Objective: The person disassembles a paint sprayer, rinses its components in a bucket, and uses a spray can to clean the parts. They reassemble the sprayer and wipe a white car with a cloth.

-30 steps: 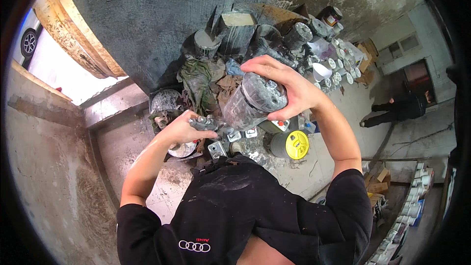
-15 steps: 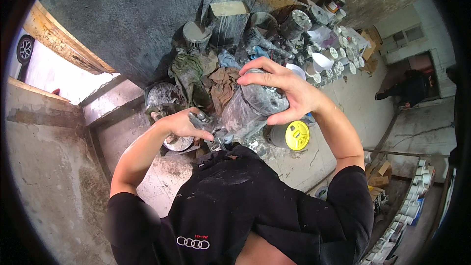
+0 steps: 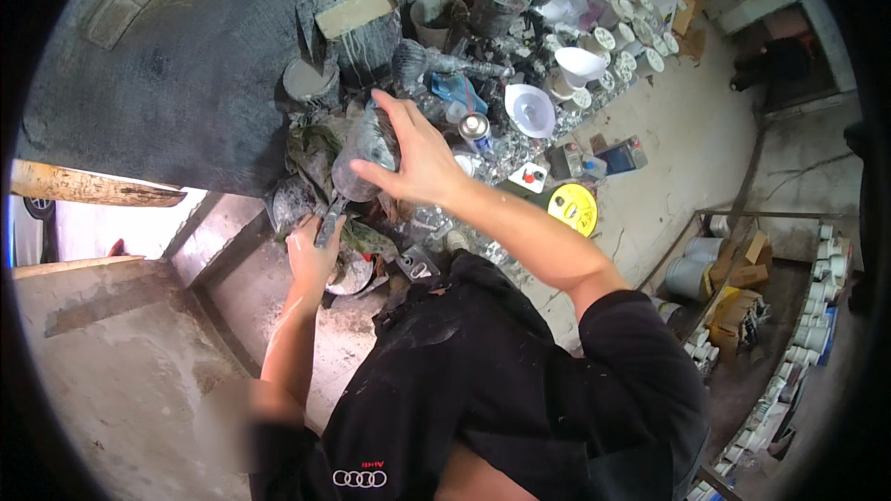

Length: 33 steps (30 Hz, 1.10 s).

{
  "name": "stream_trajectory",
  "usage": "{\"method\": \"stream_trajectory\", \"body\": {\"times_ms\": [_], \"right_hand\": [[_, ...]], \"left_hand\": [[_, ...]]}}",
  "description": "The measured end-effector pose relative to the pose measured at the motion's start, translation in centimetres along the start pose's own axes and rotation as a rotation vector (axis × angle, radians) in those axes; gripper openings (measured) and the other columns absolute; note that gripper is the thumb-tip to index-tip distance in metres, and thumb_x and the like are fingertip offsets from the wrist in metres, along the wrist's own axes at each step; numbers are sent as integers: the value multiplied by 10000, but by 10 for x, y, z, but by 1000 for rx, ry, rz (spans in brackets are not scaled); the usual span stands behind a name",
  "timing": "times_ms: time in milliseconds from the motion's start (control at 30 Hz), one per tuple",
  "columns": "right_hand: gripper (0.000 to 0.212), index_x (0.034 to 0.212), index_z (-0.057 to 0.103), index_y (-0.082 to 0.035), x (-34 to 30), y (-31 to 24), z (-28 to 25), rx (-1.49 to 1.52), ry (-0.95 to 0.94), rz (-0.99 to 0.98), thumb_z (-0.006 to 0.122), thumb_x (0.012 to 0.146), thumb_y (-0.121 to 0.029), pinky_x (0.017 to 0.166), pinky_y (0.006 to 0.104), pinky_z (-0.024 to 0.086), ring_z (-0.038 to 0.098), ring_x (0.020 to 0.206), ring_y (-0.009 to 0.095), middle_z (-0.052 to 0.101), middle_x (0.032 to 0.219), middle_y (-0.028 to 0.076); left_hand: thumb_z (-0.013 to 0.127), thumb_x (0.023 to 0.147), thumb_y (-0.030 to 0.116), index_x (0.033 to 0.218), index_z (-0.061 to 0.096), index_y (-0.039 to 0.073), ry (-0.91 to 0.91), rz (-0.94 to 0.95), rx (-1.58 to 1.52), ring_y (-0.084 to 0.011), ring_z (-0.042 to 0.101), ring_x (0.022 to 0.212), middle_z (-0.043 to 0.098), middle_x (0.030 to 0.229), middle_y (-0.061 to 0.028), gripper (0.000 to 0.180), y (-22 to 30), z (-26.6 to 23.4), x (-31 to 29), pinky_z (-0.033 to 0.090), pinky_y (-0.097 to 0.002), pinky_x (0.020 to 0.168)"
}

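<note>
My right hand [image 3: 418, 153] is wrapped round a smeared grey translucent cup [image 3: 353, 162], thumb on the near side and fingers over the far side. The cup is tilted and looks joined to the grey metal body of a spray gun [image 3: 330, 220]. My left hand [image 3: 314, 250] grips that gun's body below the cup; its trigger and nozzle are hard to make out. Just beyond and beneath lie crumpled green and brown rags [image 3: 311, 153]. A round paint-crusted tin [image 3: 351, 276] stands on the floor near my left wrist.
Paint-coated buckets [image 3: 311, 83] and a square container [image 3: 360, 23] line the dark wall. An aerosol can [image 3: 474, 130], a white bowl [image 3: 531, 111] and many small white-lidded pots stand to the right. A yellow lid [image 3: 572, 210] is nearer. Shelving [image 3: 807, 334] runs along the right; another person [image 3: 770, 63] is far off.
Both hands have moved left and away from my body, carrying the cup and spray gun over the rags. My view has shifted, showing more of the shelving on the right.
</note>
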State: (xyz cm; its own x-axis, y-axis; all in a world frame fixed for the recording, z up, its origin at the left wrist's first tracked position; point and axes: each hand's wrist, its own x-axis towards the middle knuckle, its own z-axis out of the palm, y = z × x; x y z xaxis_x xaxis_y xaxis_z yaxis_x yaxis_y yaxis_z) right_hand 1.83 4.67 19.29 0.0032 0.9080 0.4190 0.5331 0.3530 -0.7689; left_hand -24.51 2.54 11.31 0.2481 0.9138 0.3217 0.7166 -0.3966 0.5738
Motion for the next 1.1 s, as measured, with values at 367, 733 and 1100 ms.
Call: {"method": "stream_trajectory", "body": {"times_ms": [367,733,1100], "right_hand": [[342,1142,698,-57,46,217,-101,-793,-118,-63,660,802,-58,929,455,529,639,1084,336,682,1097,136],[331,1201,607,-16,-68,181,-124,-247,259,214,722,909,-122,714,452,525,657,869,384,597,1040,175],[358,1235,615,11,-268,282,-136,-365,554,1023,718,926,-138,871,448,535,685,986,407,693,1065,246]], "left_hand": [[691,973,130,960,742,-17,109,-822,-87,-120,594,692,671,769,-21,156,-85,-7,-159,478,-318,640],[705,958,239,890,727,-61,513,-790,57,-220,629,699,702,745,-83,309,-111,33,-178,511,-416,666],[697,1027,320,1204,739,-16,159,-652,-592,-157,646,992,723,1180,-43,381,7,104,-14,516,-337,865]]}}
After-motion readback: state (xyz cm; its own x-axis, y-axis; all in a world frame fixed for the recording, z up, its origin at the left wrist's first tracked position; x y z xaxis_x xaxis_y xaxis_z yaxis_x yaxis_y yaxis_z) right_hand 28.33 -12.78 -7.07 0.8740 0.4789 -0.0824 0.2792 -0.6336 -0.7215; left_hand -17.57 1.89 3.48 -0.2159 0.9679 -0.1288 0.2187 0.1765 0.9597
